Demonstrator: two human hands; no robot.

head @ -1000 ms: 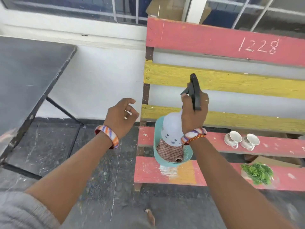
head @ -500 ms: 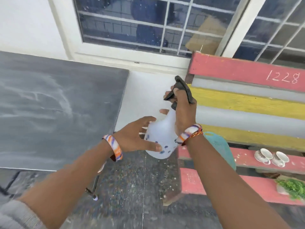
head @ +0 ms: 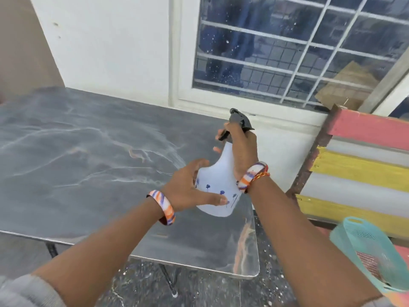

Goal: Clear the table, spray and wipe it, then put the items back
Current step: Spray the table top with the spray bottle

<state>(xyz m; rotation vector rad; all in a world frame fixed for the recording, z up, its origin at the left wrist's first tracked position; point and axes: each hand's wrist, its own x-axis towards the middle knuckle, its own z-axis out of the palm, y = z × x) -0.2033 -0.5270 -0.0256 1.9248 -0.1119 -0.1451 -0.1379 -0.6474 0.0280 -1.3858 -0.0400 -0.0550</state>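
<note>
A white spray bottle (head: 218, 185) with small blue prints and a black trigger head hangs above the right end of the dark grey table (head: 77, 156). My right hand (head: 242, 149) grips its neck, fingers by the trigger. My left hand (head: 190, 189) cups the bottle's lower body, thumb across the front. The tabletop is bare and shows pale smear streaks. A teal basket (head: 365, 247) with a checked cloth (head: 368, 262) inside sits on the bench at the lower right.
A red, yellow and grey slatted bench (head: 363, 165) stands right of the table, with a narrow gap of speckled floor between. A white wall and a barred window (head: 287, 52) lie behind the table. Folding legs show under the table's near edge.
The view swung left from the bench to the table. My right hand carried the bottle out of the basket to above the table's right end, and my left hand came onto its body.
</note>
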